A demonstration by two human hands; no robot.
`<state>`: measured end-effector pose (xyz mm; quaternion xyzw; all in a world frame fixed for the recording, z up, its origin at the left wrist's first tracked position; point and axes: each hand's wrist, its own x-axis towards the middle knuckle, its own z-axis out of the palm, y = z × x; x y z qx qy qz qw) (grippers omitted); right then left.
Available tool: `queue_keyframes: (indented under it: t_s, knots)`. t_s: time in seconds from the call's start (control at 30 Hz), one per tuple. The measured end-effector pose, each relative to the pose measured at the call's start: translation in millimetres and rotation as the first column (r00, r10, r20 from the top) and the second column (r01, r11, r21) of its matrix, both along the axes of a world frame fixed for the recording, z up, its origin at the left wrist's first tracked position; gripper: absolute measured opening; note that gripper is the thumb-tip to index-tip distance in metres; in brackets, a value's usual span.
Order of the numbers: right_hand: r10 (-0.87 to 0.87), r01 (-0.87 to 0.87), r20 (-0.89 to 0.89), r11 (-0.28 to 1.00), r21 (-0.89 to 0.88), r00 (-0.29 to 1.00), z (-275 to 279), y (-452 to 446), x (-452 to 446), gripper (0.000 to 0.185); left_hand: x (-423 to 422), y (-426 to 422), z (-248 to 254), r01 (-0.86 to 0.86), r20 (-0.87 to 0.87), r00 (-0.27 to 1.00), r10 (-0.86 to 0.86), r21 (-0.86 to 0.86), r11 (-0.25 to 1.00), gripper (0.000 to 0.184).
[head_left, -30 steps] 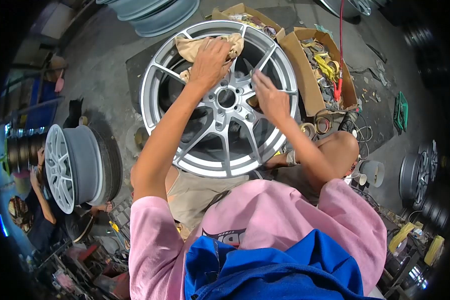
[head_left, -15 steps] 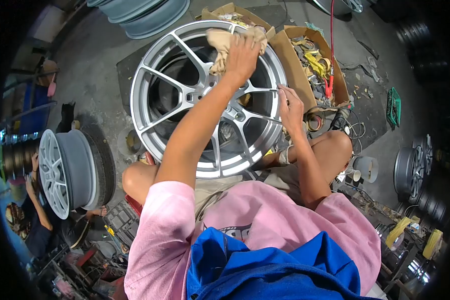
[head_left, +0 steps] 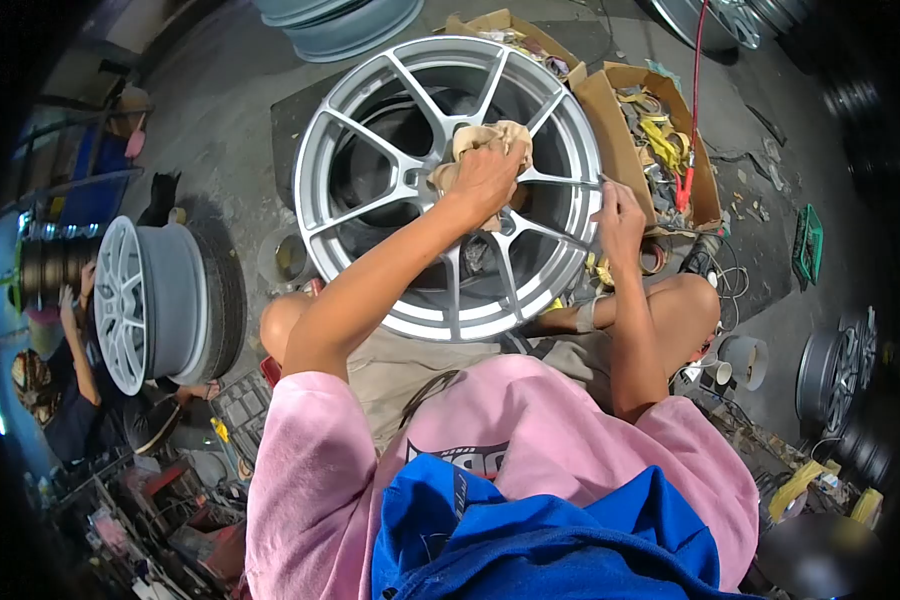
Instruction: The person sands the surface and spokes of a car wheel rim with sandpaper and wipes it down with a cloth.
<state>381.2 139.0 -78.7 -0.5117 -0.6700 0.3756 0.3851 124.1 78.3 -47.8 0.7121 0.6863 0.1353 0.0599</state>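
Observation:
A silver multi-spoke wheel rim lies face up in front of my crossed legs. My left hand is closed on a crumpled beige cloth and presses it on the spokes near the hub, which the hand and cloth mostly cover. At the right edge of the rim, my right hand has its fingers curled against the outer lip.
Cardboard boxes with tape rolls and scraps stand beyond the rim at the right, near a red hose. Another wheel stands at the left, beside a co-worker's arm. A green basket lies far right.
My left hand has brought the cloth from the rim's far edge in to the hub. My right hand has gone from over the spokes to the right edge, and the rim has turned.

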Motion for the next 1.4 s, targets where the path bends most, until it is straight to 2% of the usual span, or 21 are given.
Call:
queue_keyframes:
  t_s: [0.1, 0.17, 0.27, 0.3, 0.37, 0.43, 0.5, 0.57, 0.63, 0.7, 0.73, 0.77, 0.8, 0.87, 0.9, 0.97, 1.03, 1.1, 1.2, 1.3, 1.4]
  knots:
    - [0.005, -0.007, 0.069, 1.0, 0.017, 0.998, -5, 0, 9, 0.036, -20, -30, 7, 0.068, 0.062, 0.996, -0.067, -0.008, 0.998, 0.043]
    - [0.015, -0.013, 0.092, 1.0, -0.025, 0.996, -11, -3, 13, 0.034, -37, -52, 8, 0.073, 0.131, 0.99, -0.056, -0.128, 0.989, 0.05]
    - [0.18, -0.149, 0.225, 0.978, -0.146, 0.958, -14, -14, 15, 0.031, -64, -85, 59, -0.065, 0.286, 0.951, 0.114, -0.174, 0.983, 0.052]
    - [0.172, -0.141, 0.224, 0.979, -0.149, 0.959, -15, -21, 13, 0.031, -77, -90, 64, -0.143, 0.188, 0.97, 0.153, -0.064, 0.988, 0.053]
    - [0.176, -0.206, 0.242, 0.973, 0.101, 0.954, -19, -31, 8, 0.031, -116, -100, 85, -0.269, 0.178, 0.954, 0.242, 0.144, 0.952, 0.049]
    - [0.134, -0.184, 0.273, 0.969, 0.165, 0.953, -23, -29, 10, 0.032, -161, -104, 106, -0.448, 0.271, 0.885, 0.378, 0.28, 0.849, 0.035]
    - [-0.095, 0.028, 0.348, 0.981, 0.193, 0.933, -22, -20, 14, 0.034, -188, -112, 129, -0.619, 0.256, 0.786, 0.563, 0.335, 0.711, 0.038]
    - [-0.114, 0.014, 0.424, 0.973, 0.231, 0.899, -19, -8, 22, 0.038, -215, -113, 114, -0.545, 0.147, 0.813, 0.564, 0.533, 0.647, 0.035]
    - [-0.124, 0.059, 0.68, 0.991, 0.118, 0.723, -19, 9, 27, 0.041, -205, -109, 104, -0.448, 0.241, 0.894, 0.378, 0.508, 0.735, 0.038]
    - [-0.076, -0.01, 0.732, 0.994, 0.113, 0.677, -43, 33, 47, 0.042, -183, -102, 85, -0.334, 0.193, 0.94, 0.283, 0.336, 0.881, 0.043]
    - [0.061, -0.078, 0.724, 0.997, -0.009, 0.687, -62, 47, 62, 0.042, -168, -97, 81, -0.293, 0.138, 0.954, 0.267, 0.227, 0.929, 0.043]
    - [0.194, -0.145, 0.699, 0.981, -0.129, 0.689, -69, 58, 67, 0.042, -159, -91, 64, -0.197, 0.112, 0.979, 0.17, 0.319, 0.927, 0.044]
    - [0.247, -0.059, 0.472, 0.924, -0.379, 0.846, -61, 50, 60, 0.043, -152, -86, 63, -0.184, 0.068, 0.983, 0.171, 0.311, 0.933, 0.044]
    - [0.228, -0.024, 0.388, 0.885, -0.465, 0.893, -70, 36, 60, 0.043, -146, -77, 60, -0.185, 0.031, 0.982, 0.184, 0.299, 0.936, 0.045]
    - [0.189, 0.009, 0.296, 0.83, -0.557, 0.936, -79, 28, 60, 0.043, -151, -69, 56, -0.105, -0.067, 0.987, 0.144, 0.405, 0.908, 0.045]
    - [0.112, 0.031, 0.212, 0.818, -0.574, 0.971, -93, 13, 61, 0.042, -155, -56, 54, -0.033, -0.157, 0.979, 0.126, 0.492, 0.87, 0.046]
    - [0.019, 0.063, 0.132, 0.805, -0.59, 0.991, -98, -3, 61, 0.04, -154, -41, 59, -0.117, -0.139, 0.983, 0.123, 0.048, 0.992, 0.048]
    - [-0.14, 0.157, 0.083, 0.685, -0.711, 0.987, -100, -21, 54, 0.038, -153, -27, 58, -0.141, -0.117, 0.983, 0.139, -0.015, 0.99, 0.052]
    - [-0.135, 0.051, -0.066, 0.711, -0.701, 0.989, -116, -39, 57, 0.038, -148, -20, 77, -0.208, -0.137, 0.974, 0.183, -0.199, 0.958, 0.054]
    - [-0.017, 0.009, -0.011, 0.865, -0.502, 1.0, -141, -32, 68, 0.039, -145, -26, 68, -0.202, -0.14, 0.974, 0.179, -0.17, 0.965, 0.054]
    - [-0.137, 0.114, 0.0, 0.826, -0.551, 0.991, -104, -46, 44, 0.04, -147, -34, 62, -0.206, -0.158, 0.971, 0.179, -0.168, 0.964, 0.055]
